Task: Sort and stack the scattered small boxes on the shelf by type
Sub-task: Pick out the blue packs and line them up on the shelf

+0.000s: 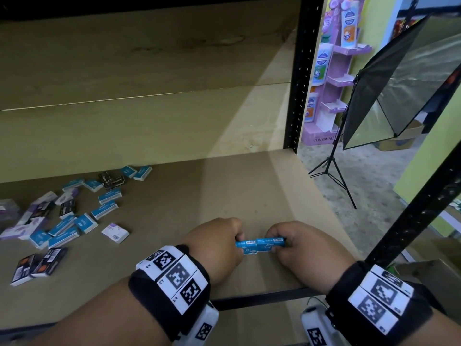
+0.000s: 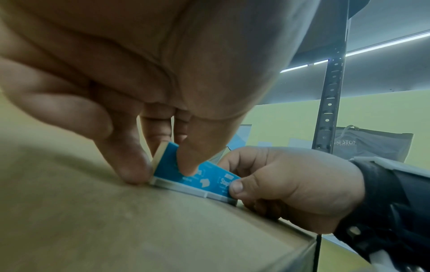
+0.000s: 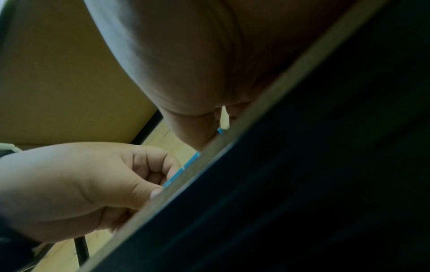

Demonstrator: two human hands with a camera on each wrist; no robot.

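Note:
Two blue staple boxes stand on edge, end to end, near the shelf's front edge. My left hand (image 1: 238, 243) pinches the left blue box (image 1: 247, 247) between thumb and fingers. My right hand (image 1: 277, 245) pinches the right blue box (image 1: 270, 244) the same way. The left wrist view shows the left hand (image 2: 160, 158) on its box (image 2: 167, 166) and the right hand (image 2: 239, 185) on the other box (image 2: 222, 181). The right wrist view is mostly dark behind the shelf edge. A scattered pile of boxes (image 1: 64, 221) in blue, black and purple-white lies at the left.
A purple-white box (image 1: 115, 232) lies alone between the pile and my hands. The brown shelf board (image 1: 199, 191) is bounded by a black upright post (image 1: 299, 78) at the right rear and a black front rail (image 1: 262, 299). A softbox light (image 1: 399, 83) stands beyond.

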